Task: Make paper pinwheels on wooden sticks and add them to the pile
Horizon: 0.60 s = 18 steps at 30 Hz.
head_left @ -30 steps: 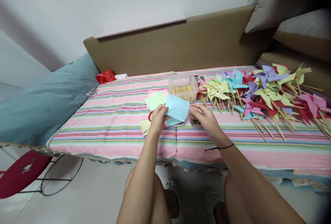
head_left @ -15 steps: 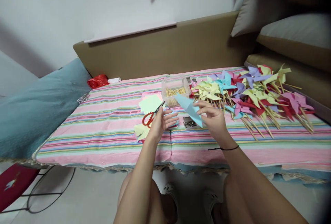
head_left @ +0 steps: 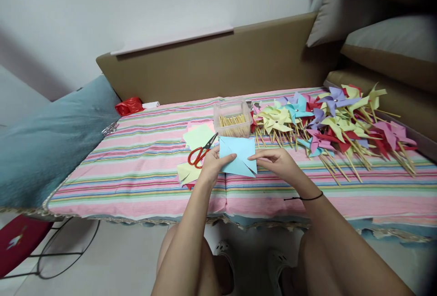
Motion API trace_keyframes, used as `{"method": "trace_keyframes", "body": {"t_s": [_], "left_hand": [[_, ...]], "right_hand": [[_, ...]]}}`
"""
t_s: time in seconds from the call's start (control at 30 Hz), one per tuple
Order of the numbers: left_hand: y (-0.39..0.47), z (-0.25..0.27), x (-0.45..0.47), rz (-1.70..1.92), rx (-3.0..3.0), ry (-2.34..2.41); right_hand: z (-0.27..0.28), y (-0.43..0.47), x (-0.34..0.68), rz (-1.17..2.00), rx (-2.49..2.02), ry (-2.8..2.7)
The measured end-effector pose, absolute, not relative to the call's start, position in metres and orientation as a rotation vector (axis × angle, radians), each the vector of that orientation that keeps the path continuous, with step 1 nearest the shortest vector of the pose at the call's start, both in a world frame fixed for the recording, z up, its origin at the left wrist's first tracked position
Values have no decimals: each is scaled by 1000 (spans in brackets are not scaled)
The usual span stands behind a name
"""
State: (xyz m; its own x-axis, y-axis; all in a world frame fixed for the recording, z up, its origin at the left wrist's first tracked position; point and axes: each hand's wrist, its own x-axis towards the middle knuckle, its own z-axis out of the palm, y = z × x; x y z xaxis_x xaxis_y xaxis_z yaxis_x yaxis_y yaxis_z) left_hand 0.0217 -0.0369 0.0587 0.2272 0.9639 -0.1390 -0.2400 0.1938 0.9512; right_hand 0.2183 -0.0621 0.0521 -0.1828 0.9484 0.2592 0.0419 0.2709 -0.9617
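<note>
A blue square of paper with diagonal slits cut in from its corners is held flat between my two hands. My left hand pinches its left edge, thumb on top. On the right edge, the fingers of my right hand grip the paper near one slit. Red-handled scissors lie just left of my left hand, blades pointing away. Below them rests a yellow slit paper square. Behind the blue paper stands a clear plastic box of short wooden sticks.
Many finished paper pinwheels on sticks are heaped at the right. Pale green paper sheets lie behind the scissors. A red plastic bag sits at the far left on the striped cloth. Cushions stand at the right.
The blue paper, tilted in my right hand before, now lies flat to view between both hands. My left hand, open before, has closed on its left edge. The small box of metal pieces is now hidden.
</note>
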Motion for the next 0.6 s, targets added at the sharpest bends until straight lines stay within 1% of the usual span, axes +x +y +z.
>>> {"method": "trace_keyframes", "body": {"t_s": [0.07,0.13,0.27,0.43,0.6], "left_hand": [[-36,58,21,1074,991,956],[-35,57,21,1085,1005,949],[-37,58,23,1082,1030,950],[-40,60,25,1050,1095,963],[-40,59,25,1032,1092,937]], "right_hand": [[50,-63,220,1231,-977,-1449],[49,-63,222,1275,-976,-1430],[49,-64,219,1271,-984,-1380],[49,-65,206,1300,-1009,-1150],[49,-64,197,1243,-1045,-1045]]}}
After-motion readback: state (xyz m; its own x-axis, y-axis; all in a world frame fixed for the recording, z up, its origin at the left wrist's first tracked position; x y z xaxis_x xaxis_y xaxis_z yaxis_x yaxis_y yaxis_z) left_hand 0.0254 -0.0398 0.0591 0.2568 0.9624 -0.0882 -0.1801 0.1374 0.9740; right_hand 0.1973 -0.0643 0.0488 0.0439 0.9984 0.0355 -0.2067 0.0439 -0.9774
